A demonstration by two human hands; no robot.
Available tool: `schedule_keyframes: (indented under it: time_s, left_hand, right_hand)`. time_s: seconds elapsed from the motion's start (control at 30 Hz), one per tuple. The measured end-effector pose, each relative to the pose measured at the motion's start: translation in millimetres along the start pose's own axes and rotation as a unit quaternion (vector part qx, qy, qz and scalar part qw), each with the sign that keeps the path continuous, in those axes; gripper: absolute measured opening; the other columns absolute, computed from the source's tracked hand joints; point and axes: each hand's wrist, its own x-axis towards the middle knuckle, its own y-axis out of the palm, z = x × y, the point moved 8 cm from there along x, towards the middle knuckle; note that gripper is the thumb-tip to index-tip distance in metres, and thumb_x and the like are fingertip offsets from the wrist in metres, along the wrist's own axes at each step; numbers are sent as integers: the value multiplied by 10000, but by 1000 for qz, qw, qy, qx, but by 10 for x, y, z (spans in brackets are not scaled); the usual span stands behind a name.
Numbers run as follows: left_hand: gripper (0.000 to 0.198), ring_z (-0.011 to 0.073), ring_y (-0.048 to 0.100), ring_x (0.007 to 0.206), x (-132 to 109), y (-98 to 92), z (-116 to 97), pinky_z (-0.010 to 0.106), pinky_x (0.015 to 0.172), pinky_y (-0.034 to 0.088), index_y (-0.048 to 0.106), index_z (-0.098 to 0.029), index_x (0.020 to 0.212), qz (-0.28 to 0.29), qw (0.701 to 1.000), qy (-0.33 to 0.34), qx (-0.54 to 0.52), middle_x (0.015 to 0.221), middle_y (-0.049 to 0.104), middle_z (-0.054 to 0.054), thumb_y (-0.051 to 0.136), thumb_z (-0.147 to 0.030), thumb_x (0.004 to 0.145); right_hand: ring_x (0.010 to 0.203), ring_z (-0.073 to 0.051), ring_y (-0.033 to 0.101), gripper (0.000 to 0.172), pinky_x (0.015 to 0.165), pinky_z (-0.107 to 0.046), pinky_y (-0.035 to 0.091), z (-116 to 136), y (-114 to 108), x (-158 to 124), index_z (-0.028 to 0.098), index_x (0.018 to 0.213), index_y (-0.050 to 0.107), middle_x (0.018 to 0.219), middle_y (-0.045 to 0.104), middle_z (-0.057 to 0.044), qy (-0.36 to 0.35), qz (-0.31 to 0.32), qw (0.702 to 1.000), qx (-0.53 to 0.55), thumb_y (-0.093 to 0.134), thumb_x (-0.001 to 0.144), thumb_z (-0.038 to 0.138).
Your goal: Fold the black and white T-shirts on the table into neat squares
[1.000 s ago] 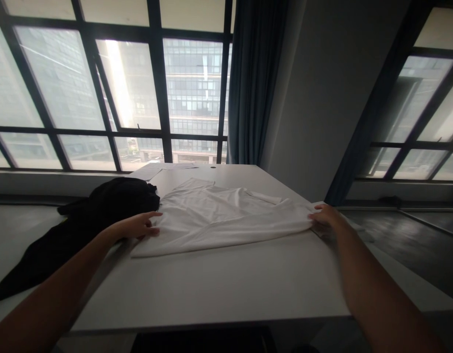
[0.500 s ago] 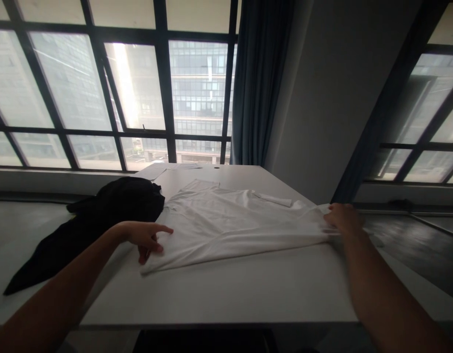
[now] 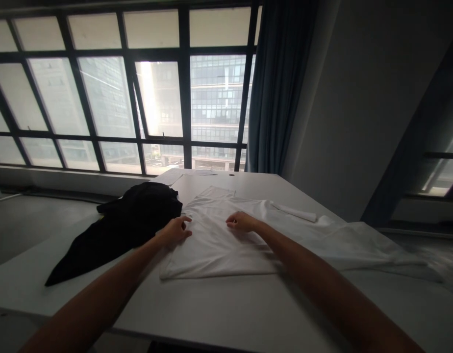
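A white shirt lies spread flat on the white table, its right part reaching past the table's right side. My left hand rests on the shirt's left edge, fingers curled down onto the cloth. My right hand lies on the shirt's upper middle, fingers bent and touching the fabric. Neither hand has cloth lifted off the table.
A black garment lies heaped at the left, draping toward the table's left edge. Papers sit at the far end near the window. A blue curtain and a grey wall stand behind.
My right hand has left the shirt's right end and moved left onto its middle. My left hand has shifted slightly up onto the left edge. The view has swung to the left.
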Motion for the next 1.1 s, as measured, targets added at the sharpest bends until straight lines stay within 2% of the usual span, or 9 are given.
schedule_keyframes:
  time_s: [0.23,0.43,0.5,0.57,0.67,0.8,0.93,1.03,1.1]
  left_hand:
    - [372,157,598,742,-35,-223,-286,267,696,498,693,-154,1109,-65,979,148,-126,917,654,54,587,-293,781]
    - [439,181,624,819,-35,-392,-227,280,764,506,675,-130,1214,-104,970,151,-162,973,700,80,565,-342,845]
    - [511,182,638,803,-5,-385,-112,291,766,515,621,-114,1300,-118,974,111,-156,969,704,82,556,-358,856]
    - [573,200,656,835,21,-338,-1,317,804,523,557,-105,1372,-114,982,73,-131,1014,709,99,555,-358,857]
    - [529,243,674,868,31,-216,75,370,862,523,625,-95,1290,-53,994,53,-81,1006,727,129,567,-404,864]
    - [498,309,654,1031,-62,-148,-68,423,959,493,714,-137,1143,4,993,109,-41,1155,694,167,636,-512,825]
    - [701,334,298,1441,-266,101,-356,492,1168,245,503,-228,1428,130,967,213,46,1572,344,125,631,-576,832]
    - [783,325,127,1496,-397,363,-357,553,1182,106,287,-256,1542,245,941,212,103,1627,166,110,506,-640,896]
    - [777,318,65,1504,-427,451,-315,565,1178,57,212,-266,1562,273,933,200,120,1634,103,108,427,-658,927]
  right_hand:
    - [1033,-239,632,413,919,-316,483,425,213,369,178,1064,727,1214,671,-85,-42,76,994,70,784,668,278]
    - [948,-208,659,348,823,-294,519,488,54,473,174,1067,649,1046,715,-31,-69,89,958,262,687,726,229]
    - [973,-207,656,419,823,-285,511,400,-36,523,190,1140,613,1106,704,-43,-45,35,977,205,709,738,261]
    - [1050,-229,634,517,867,-300,487,279,-83,546,208,1221,580,1195,675,-75,4,-19,999,48,743,739,298]
    - [1174,-279,580,618,945,-344,442,163,-16,528,217,1310,543,1315,611,-124,50,-30,992,-116,763,744,333]
    - [1197,-297,573,533,952,-368,438,70,94,480,195,1312,564,1328,598,-155,61,-12,988,-144,674,836,408]
    - [1179,-281,581,392,934,-355,435,-40,84,433,200,1241,609,1283,628,-143,75,-30,983,-166,586,907,404]
    - [1145,-265,596,368,916,-334,430,-132,117,399,184,1181,623,1230,653,-146,72,-44,981,-173,501,955,448]
    - [1112,-263,612,415,895,-338,434,-203,134,377,176,1164,613,1195,665,-151,68,-62,980,-179,400,989,486]
